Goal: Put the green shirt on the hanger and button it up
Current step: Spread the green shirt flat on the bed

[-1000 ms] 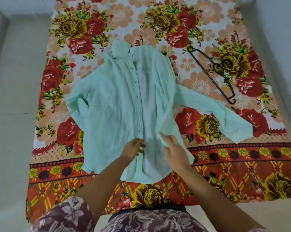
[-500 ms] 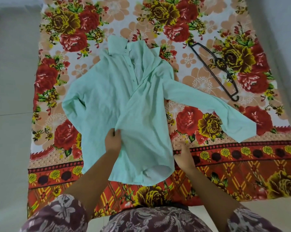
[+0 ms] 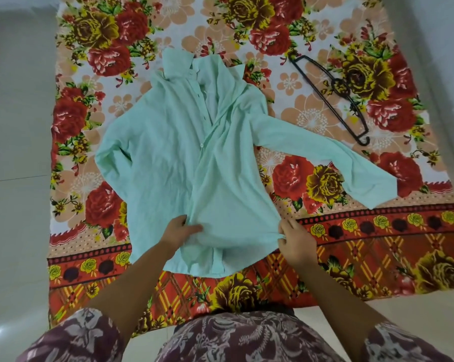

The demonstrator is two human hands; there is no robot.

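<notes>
The mint green shirt (image 3: 168, 163) lies front up on a floral cloth, collar at the far end, its right sleeve stretched out to the right. Its right front panel is folded over the left one, with a button visible near the middle. My left hand (image 3: 180, 231) rests on the lower front with its fingers on the fabric. My right hand (image 3: 294, 240) pinches the shirt's lower right edge. The black hanger (image 3: 333, 97) lies flat on the cloth at the far right, apart from the shirt and both hands.
The floral cloth (image 3: 377, 244) covers the floor under everything. Pale floor tiles (image 3: 16, 205) border it on the left and right. My patterned clothing fills the bottom of the view.
The right front panel has been drawn across and closed over the left one. My right hand moved outward to the shirt's lower right edge. My left hand shifted onto the lower front.
</notes>
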